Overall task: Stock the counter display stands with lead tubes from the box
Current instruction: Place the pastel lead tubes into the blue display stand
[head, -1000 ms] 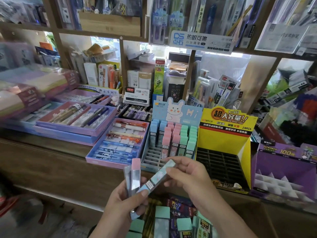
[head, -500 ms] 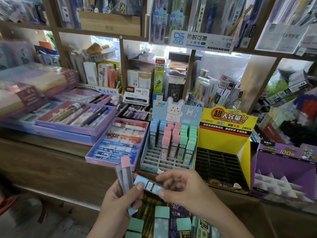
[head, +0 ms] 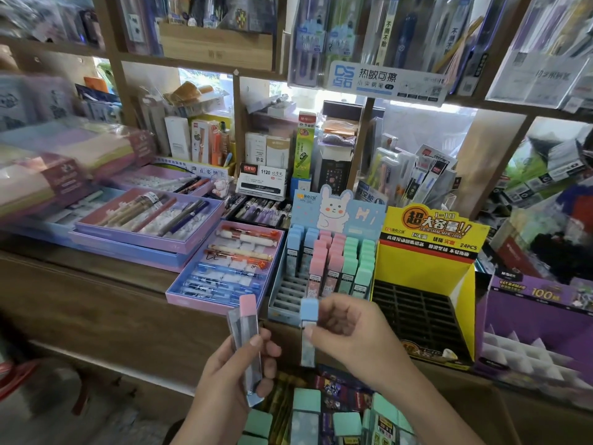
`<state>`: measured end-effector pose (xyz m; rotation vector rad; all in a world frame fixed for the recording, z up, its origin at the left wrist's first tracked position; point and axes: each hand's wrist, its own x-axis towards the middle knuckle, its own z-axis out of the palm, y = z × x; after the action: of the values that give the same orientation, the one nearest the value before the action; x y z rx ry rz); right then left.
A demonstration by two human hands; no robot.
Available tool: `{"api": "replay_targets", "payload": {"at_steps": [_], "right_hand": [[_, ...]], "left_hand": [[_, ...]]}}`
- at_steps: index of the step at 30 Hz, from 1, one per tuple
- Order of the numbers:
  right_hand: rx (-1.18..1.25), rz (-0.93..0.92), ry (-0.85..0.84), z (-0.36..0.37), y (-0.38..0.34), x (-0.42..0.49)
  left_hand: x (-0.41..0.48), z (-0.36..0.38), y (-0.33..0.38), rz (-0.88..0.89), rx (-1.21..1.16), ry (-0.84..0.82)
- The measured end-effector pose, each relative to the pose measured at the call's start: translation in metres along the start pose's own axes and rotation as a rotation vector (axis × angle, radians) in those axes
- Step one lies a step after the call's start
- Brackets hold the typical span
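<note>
Right hand pinches blue-capped lead tube upright

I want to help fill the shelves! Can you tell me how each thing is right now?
Left hand: holding pink-capped tubes, upright.
Right hand: pinching one blue-capped tube, upright.
Bunny stand: back rows filled, front slots empty.
Yellow stand: slots empty.
Purple stand: the slots in view are empty.
Box below: green-capped tubes left inside.
</note>
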<state>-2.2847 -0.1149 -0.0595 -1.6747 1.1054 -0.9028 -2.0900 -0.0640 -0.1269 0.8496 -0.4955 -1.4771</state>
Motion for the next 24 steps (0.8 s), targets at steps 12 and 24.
{"api": "replay_targets", "payload": {"at_steps": [12, 24], "right_hand": [[-0.158, -0.179, 0.138, -0.022, -0.046, 0.066], [-0.480, -0.236, 0.195, -0.024, -0.044, 0.115]], "left_hand": [[0.001, -0.003, 0.002, -0.027, -0.005, -0.048], [0.004, -0.003, 0.002, -0.039, -0.046, -0.057]]}}
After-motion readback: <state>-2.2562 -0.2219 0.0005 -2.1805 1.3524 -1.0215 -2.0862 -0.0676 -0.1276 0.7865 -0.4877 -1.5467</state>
